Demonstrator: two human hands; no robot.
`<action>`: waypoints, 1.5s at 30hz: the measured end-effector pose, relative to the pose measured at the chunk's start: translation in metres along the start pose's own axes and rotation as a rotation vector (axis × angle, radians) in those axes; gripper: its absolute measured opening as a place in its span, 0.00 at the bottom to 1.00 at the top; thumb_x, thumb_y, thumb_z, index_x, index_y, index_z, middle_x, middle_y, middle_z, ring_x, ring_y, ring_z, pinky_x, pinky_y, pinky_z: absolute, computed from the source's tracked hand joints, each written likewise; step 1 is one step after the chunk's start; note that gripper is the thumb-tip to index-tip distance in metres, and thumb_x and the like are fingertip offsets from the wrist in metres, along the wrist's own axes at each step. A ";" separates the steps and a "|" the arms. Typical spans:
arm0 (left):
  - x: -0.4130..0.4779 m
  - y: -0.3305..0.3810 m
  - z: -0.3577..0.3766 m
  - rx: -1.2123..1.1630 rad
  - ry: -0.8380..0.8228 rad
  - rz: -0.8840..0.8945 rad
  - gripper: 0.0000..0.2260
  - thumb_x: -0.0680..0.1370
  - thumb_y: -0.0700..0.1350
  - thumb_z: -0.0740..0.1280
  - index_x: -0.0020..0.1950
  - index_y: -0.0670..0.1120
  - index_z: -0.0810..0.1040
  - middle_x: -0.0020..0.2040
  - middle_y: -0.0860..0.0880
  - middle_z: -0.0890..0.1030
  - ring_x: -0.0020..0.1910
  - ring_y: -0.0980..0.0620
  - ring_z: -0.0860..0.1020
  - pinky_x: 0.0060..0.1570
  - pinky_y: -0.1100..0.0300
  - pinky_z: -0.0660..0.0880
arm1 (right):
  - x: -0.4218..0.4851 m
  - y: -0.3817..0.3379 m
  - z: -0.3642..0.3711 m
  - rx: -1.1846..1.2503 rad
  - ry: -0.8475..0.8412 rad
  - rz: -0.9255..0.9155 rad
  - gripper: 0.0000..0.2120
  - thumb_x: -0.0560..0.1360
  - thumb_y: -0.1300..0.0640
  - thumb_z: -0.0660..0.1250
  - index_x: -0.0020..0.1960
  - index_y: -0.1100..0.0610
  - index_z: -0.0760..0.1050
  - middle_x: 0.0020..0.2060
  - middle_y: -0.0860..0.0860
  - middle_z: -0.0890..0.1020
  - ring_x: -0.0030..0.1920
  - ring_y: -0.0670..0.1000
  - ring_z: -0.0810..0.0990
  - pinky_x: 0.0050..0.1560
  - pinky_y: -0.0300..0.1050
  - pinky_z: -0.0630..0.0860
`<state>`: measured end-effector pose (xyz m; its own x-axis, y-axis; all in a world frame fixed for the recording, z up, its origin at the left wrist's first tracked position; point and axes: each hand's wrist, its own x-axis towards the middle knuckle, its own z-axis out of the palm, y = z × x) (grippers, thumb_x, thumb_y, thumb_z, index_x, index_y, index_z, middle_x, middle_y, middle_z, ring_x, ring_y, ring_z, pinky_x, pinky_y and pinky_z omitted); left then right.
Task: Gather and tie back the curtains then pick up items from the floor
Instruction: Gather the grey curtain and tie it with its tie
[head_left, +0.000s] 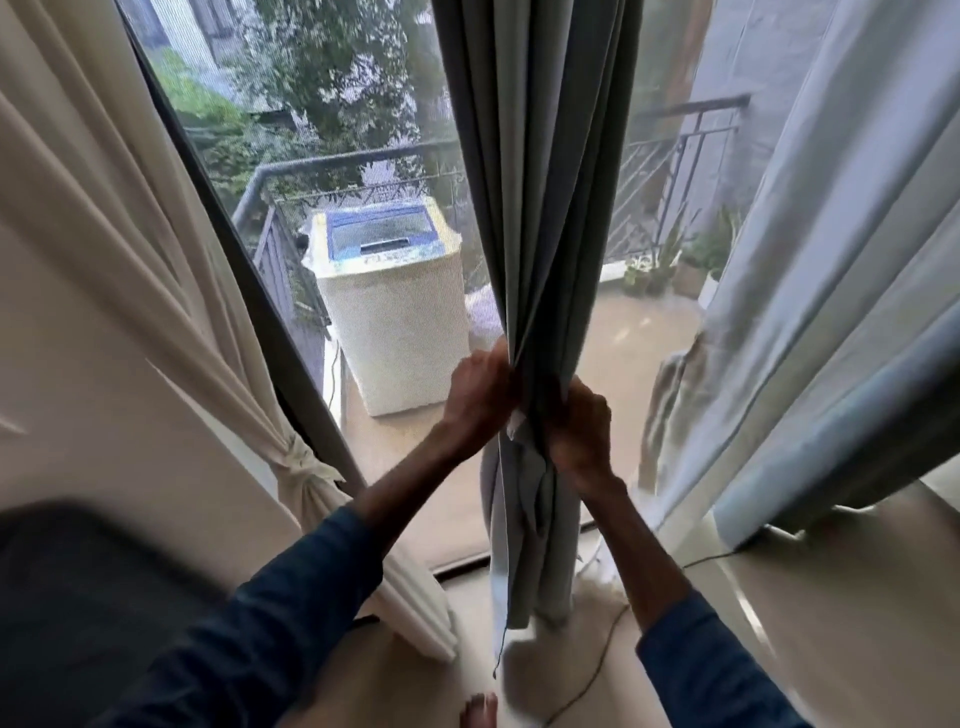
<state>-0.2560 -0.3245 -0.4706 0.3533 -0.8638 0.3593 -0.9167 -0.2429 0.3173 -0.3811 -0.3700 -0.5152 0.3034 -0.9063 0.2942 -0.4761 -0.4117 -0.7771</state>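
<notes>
A: Where is the curtain (540, 208) held?
B: Bunched at window (363, 156) centre, gripped between left hand (480, 395) and right hand (579, 431).
A: Fingers?
B: Curled tight round the bunch, both sides.

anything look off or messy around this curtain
A dark loose thread dangles from the bottom hem of the grey curtain, which the left hand and right hand grip; the stitching looks frayed. A thin cable also trails loose across the floor beside it.
</notes>
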 end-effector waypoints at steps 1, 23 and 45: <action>0.001 0.002 -0.001 0.003 -0.018 0.026 0.08 0.78 0.36 0.62 0.55 0.34 0.75 0.42 0.34 0.81 0.39 0.33 0.79 0.36 0.52 0.62 | -0.004 -0.006 0.003 -0.026 -0.014 -0.039 0.10 0.75 0.54 0.66 0.50 0.60 0.77 0.39 0.61 0.85 0.42 0.66 0.83 0.36 0.47 0.69; 0.032 -0.014 0.001 -0.484 -0.205 0.048 0.21 0.74 0.71 0.64 0.41 0.54 0.67 0.34 0.56 0.72 0.34 0.59 0.73 0.34 0.67 0.64 | -0.001 -0.008 0.021 -0.356 -0.374 -0.260 0.35 0.74 0.46 0.50 0.77 0.64 0.61 0.73 0.64 0.68 0.57 0.68 0.77 0.50 0.56 0.73; 0.067 -0.032 0.019 -0.455 -0.009 -0.076 0.30 0.69 0.41 0.59 0.71 0.36 0.61 0.41 0.36 0.78 0.37 0.34 0.77 0.38 0.45 0.77 | 0.007 -0.019 0.048 0.213 -0.026 0.277 0.03 0.77 0.55 0.73 0.48 0.48 0.81 0.42 0.44 0.86 0.45 0.41 0.84 0.53 0.50 0.81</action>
<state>-0.2062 -0.3832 -0.4737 0.4125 -0.8553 0.3134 -0.7125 -0.0886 0.6961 -0.3302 -0.3637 -0.5251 0.2093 -0.9769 0.0433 -0.3611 -0.1184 -0.9250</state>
